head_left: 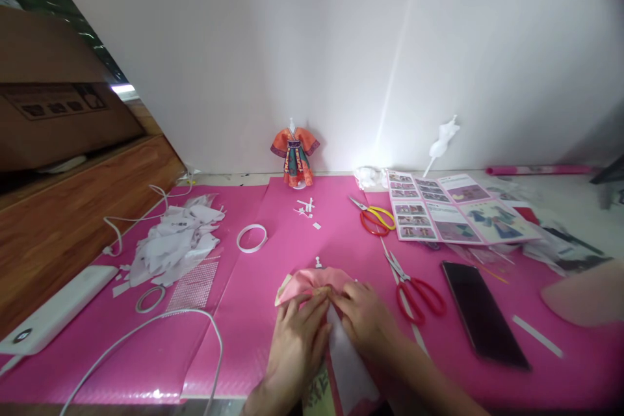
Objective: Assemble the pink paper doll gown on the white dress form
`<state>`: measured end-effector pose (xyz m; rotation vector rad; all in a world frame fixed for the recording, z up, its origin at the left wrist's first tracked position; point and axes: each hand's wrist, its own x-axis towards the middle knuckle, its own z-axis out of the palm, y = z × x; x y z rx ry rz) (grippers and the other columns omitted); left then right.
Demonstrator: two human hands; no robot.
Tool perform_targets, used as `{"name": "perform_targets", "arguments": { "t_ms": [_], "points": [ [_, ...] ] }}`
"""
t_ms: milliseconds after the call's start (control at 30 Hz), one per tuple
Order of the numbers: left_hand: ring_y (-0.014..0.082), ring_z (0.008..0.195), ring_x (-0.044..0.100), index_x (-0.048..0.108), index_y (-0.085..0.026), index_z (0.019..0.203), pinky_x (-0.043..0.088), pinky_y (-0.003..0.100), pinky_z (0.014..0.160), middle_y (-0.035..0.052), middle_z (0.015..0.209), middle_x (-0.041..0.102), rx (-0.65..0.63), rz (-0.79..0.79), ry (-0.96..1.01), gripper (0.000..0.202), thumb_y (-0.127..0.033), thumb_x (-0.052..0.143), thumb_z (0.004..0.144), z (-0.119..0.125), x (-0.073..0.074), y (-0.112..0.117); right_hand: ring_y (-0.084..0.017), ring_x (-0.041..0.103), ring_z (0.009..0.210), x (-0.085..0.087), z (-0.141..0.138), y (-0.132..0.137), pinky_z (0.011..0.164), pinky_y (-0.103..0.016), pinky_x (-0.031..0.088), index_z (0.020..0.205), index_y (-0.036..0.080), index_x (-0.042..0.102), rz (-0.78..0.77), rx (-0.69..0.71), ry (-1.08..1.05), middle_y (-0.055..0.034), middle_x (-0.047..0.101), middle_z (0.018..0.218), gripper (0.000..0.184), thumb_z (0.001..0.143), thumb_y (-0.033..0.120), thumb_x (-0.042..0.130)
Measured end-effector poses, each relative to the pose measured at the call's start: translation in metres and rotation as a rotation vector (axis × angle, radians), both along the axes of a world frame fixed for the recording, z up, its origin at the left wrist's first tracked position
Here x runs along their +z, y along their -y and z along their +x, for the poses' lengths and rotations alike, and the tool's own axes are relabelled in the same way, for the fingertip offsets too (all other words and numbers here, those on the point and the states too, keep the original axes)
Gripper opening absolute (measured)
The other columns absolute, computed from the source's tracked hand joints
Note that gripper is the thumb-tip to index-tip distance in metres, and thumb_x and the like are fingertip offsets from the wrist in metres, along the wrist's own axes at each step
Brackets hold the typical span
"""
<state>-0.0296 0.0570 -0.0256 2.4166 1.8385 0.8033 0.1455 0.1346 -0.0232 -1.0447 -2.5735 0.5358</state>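
A small pink paper garment piece (pixel 312 279) lies on the pink mat (pixel 273 234) near the front edge. My left hand (pixel 295 344) and my right hand (pixel 363 318) both press and pinch its lower edge with their fingertips, close together. A white strip of paper (pixel 348 364) runs under my right hand toward me. A finished miniature orange and teal paper dress (pixel 295 156) stands on a little white stand at the back by the wall.
Red scissors (pixel 414 292) and a black phone (pixel 480 312) lie right of my hands. Yellow-red scissors (pixel 375 218) and an instruction leaflet (pixel 453 205) sit farther back. Tape rolls (pixel 252 238), white paper scraps (pixel 175 240), a power bank (pixel 53 309) and cable are left.
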Motion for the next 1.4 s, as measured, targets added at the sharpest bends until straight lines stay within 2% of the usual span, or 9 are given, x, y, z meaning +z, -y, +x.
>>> {"name": "perform_targets", "arguments": {
  "t_ms": [167, 400, 533, 633, 733, 867, 1133, 1267, 1400],
  "points": [
    [0.0291, 0.112, 0.059, 0.063, -0.02, 0.125, 0.05, 0.047, 0.091, 0.0057, 0.129, 0.068, 0.015, 0.005, -0.002, 0.034, -0.019, 0.057, 0.091, 0.005, 0.004, -0.002, -0.021, 0.058, 0.096, 0.007, 0.004, 0.001, 0.086, -0.034, 0.043, 0.126, 0.025, 0.064, -0.002, -0.008, -0.111, -0.0069, 0.065, 0.105, 0.051, 0.082, 0.006, 0.047],
    [0.0285, 0.11, 0.062, 0.066, -0.022, 0.12, 0.049, 0.047, 0.092, 0.0054, 0.124, 0.071, -0.017, -0.015, 0.048, 0.03, -0.021, 0.058, 0.09, 0.009, 0.011, -0.008, -0.02, 0.055, 0.08, 0.004, 0.023, -0.008, 0.074, -0.033, 0.042, 0.11, 0.019, 0.071, 0.088, -0.216, -0.243, -0.0051, 0.06, 0.082, 0.044, 0.08, 0.005, 0.042],
    [0.0258, 0.104, 0.065, 0.069, -0.025, 0.109, 0.051, 0.042, 0.088, 0.0063, 0.112, 0.074, 0.152, 0.034, 0.243, 0.022, -0.027, 0.053, 0.093, -0.007, 0.015, -0.006, -0.022, 0.06, 0.085, 0.003, 0.042, -0.005, 0.075, -0.034, 0.044, 0.108, 0.021, 0.071, -0.008, -0.343, -0.297, -0.007, 0.064, 0.089, 0.035, 0.087, 0.012, 0.043],
    [0.0228, 0.087, 0.068, 0.069, -0.022, 0.095, 0.052, 0.035, 0.077, 0.0056, 0.093, 0.074, 0.309, -0.015, 0.4, 0.021, -0.03, 0.05, 0.093, -0.019, 0.02, -0.002, -0.023, 0.061, 0.086, 0.007, 0.054, 0.004, 0.074, -0.035, 0.046, 0.102, 0.02, 0.071, -0.094, -0.402, -0.315, -0.008, 0.065, 0.092, 0.029, 0.09, 0.018, 0.044],
    [0.0197, 0.074, 0.067, 0.068, -0.022, 0.089, 0.049, 0.03, 0.067, 0.0025, 0.084, 0.073, 0.354, -0.201, 0.443, 0.019, -0.03, 0.051, 0.092, -0.02, 0.028, -0.003, -0.022, 0.061, 0.085, 0.011, 0.056, 0.017, 0.075, -0.034, 0.045, 0.091, 0.022, 0.071, -0.16, -0.351, -0.29, -0.0065, 0.065, 0.087, 0.024, 0.091, 0.022, 0.048],
    [0.0189, 0.072, 0.065, 0.067, -0.021, 0.084, 0.043, 0.029, 0.066, 0.0023, 0.083, 0.073, 0.395, -0.358, 0.35, 0.017, -0.025, 0.051, 0.09, -0.005, 0.037, -0.012, -0.022, 0.062, 0.09, 0.014, 0.044, 0.031, 0.08, -0.034, 0.045, 0.087, 0.022, 0.073, -0.22, -0.277, -0.294, -0.0064, 0.068, 0.091, 0.023, 0.091, 0.023, 0.05],
    [0.0186, 0.068, 0.062, 0.062, -0.019, 0.082, 0.038, 0.029, 0.063, 0.0059, 0.083, 0.071, 0.444, -0.373, 0.173, 0.019, -0.028, 0.049, 0.093, 0.014, 0.042, -0.028, -0.021, 0.061, 0.081, 0.009, 0.04, 0.047, 0.073, -0.031, 0.042, 0.083, 0.021, 0.07, -0.168, -0.315, -0.24, -0.0051, 0.065, 0.083, 0.022, 0.092, 0.025, 0.051],
    [0.0186, 0.071, 0.062, 0.06, -0.019, 0.085, 0.038, 0.029, 0.063, 0.0065, 0.088, 0.071, 0.439, -0.363, 0.171, 0.021, -0.035, 0.049, 0.094, 0.018, 0.042, -0.03, -0.022, 0.059, 0.084, 0.015, 0.033, 0.068, 0.074, -0.033, 0.04, 0.083, 0.022, 0.065, -0.104, -0.266, -0.184, -0.004, 0.064, 0.088, 0.005, 0.082, 0.018, 0.062],
    [0.0202, 0.077, 0.064, 0.06, -0.021, 0.087, 0.039, 0.029, 0.066, 0.0051, 0.089, 0.071, 0.433, -0.389, 0.218, 0.017, -0.034, 0.051, 0.093, 0.016, 0.042, -0.025, -0.026, 0.059, 0.084, 0.008, 0.028, 0.09, 0.074, -0.035, 0.041, 0.09, 0.023, 0.063, -0.061, -0.3, -0.075, -0.0047, 0.065, 0.092, 0.02, 0.073, 0.013, 0.068]
  ]
}}
